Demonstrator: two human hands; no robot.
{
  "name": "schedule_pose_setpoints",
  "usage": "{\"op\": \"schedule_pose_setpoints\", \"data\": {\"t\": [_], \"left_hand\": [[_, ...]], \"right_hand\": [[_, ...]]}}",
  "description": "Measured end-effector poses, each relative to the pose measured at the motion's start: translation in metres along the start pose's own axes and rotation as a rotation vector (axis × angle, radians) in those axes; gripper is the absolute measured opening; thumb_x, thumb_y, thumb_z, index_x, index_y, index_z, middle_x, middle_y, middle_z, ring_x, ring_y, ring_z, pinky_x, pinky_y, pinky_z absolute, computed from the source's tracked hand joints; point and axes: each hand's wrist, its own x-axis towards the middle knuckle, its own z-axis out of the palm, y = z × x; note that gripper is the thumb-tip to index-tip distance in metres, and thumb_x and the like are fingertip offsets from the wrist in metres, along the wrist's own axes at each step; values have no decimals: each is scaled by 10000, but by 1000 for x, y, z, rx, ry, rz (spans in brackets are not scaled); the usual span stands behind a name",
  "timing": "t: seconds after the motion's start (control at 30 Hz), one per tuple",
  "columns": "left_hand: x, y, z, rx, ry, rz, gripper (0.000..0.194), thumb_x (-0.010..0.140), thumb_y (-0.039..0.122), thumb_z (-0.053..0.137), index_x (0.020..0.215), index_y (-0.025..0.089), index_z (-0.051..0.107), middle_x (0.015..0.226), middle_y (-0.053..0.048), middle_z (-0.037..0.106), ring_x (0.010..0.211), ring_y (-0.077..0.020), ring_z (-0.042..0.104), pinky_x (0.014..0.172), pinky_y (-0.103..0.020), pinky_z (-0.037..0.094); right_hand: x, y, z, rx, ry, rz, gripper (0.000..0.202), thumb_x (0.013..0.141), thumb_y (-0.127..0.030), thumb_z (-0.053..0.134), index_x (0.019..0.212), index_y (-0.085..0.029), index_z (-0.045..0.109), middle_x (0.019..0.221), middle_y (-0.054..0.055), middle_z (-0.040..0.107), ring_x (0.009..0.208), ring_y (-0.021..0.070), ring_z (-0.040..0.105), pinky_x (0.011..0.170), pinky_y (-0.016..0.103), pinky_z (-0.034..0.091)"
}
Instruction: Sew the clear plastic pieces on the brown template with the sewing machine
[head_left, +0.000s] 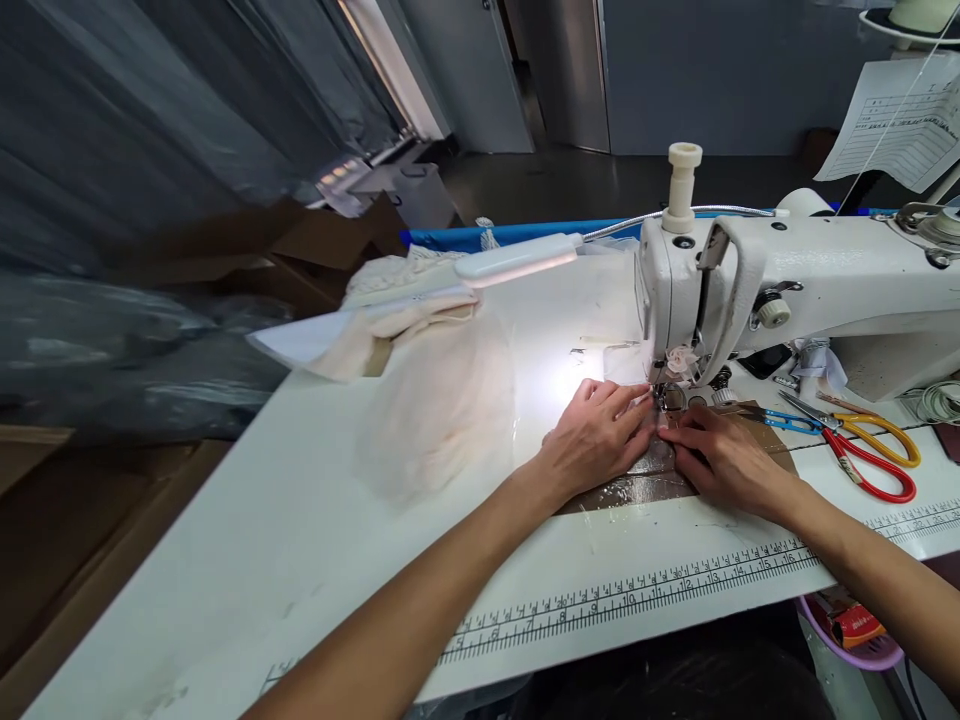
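Observation:
A white sewing machine (847,265) stands on the right, its needle and presser foot (658,400) lit from the left. My left hand (600,435) lies just left of the presser foot, fingers bent and close together, gripping a small piece of pale fabric (640,398). From the right side my right hand (716,455) pinches at the same fabric, thumb and index finger beside the foot. Most of the fabric is hidden under the fingers. Beneath both hands is a brown, shiny sheet (637,490) on the table.
Red-handled scissors (870,465), yellow-handled scissors (881,428) and blue-handled snips (791,422) lie right of my right hand. Sheer pale fabric (442,420) rests left on the white table (262,530). A lamp (517,260) hangs above. Cardboard boxes (315,250) stand beyond the left edge.

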Motion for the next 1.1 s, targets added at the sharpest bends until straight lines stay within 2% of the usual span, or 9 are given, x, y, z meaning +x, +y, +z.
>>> {"op": "schedule_pose_setpoints", "data": {"t": [0.07, 0.13, 0.27, 0.37, 0.47, 0.7, 0.87, 0.97, 1.1], "left_hand": [[1, 1, -2, -48, 69, -28, 178, 951, 185, 475, 898, 132, 637, 928, -93, 697, 711, -180, 556, 612, -338, 451], [2, 2, -4, -149, 87, -28, 178, 923, 147, 483, 808, 142, 618, 826, -63, 670, 665, -155, 536, 596, -313, 469], [1, -1, -11, -378, -54, 69, 155, 897, 171, 479, 873, 135, 628, 876, -74, 655, 751, -159, 588, 640, -294, 542], [-1, -6, -15, -457, -177, 72, 181, 885, 198, 484, 948, 118, 633, 955, -103, 654, 840, -181, 630, 682, -300, 567], [-1, -8, -17, -453, -230, 72, 196, 882, 211, 487, 953, 118, 645, 972, -104, 662, 842, -187, 647, 690, -308, 568], [0, -5, -17, -319, -218, 191, 268, 923, 196, 441, 855, 165, 698, 958, -59, 713, 723, -153, 621, 669, -321, 519], [2, -3, -18, -263, -239, 201, 254, 903, 180, 457, 827, 174, 699, 912, -46, 712, 658, -142, 559, 665, -323, 462], [4, -2, -20, -242, -227, 204, 224, 887, 170, 471, 823, 179, 685, 867, -41, 706, 700, -163, 569, 686, -335, 448], [4, -1, -20, -293, -213, 178, 204, 899, 164, 465, 874, 161, 668, 940, -68, 702, 789, -184, 601, 739, -345, 486]], "right_hand": [[1, 0, -2, 22, 5, 16, 335, 906, -172, 454, 1135, -189, 698, 994, 98, 633, 867, 189, 612, 817, 345, 519], [1, 0, -3, 38, 8, 32, 322, 906, -177, 466, 1116, -196, 710, 985, 93, 637, 866, 188, 616, 811, 336, 514], [2, -2, -7, 47, -6, 63, 308, 900, -166, 484, 1097, -200, 719, 988, 88, 647, 847, 187, 627, 794, 324, 510], [3, -3, -11, 28, -16, 79, 308, 910, -176, 491, 1126, -200, 709, 1003, 87, 654, 856, 192, 631, 799, 323, 508], [4, -4, -12, 20, -40, 87, 306, 919, -181, 487, 1132, -195, 706, 993, 88, 656, 876, 199, 632, 816, 325, 504], [4, -4, -12, 10, -54, 88, 297, 925, -173, 489, 1135, -212, 695, 987, 73, 635, 870, 181, 615, 808, 304, 495], [3, -4, -12, 0, -69, 72, 310, 935, -178, 477, 1166, -201, 682, 1001, 83, 624, 871, 187, 614, 798, 310, 498], [3, -4, -11, 4, -70, 65, 313, 941, -182, 463, 1165, -205, 681, 985, 84, 613, 864, 189, 605, 793, 318, 496], [2, -3, -9, 18, -67, 70, 309, 946, -194, 449, 1140, -195, 691, 949, 81, 589, 810, 178, 578, 752, 316, 488]]}}
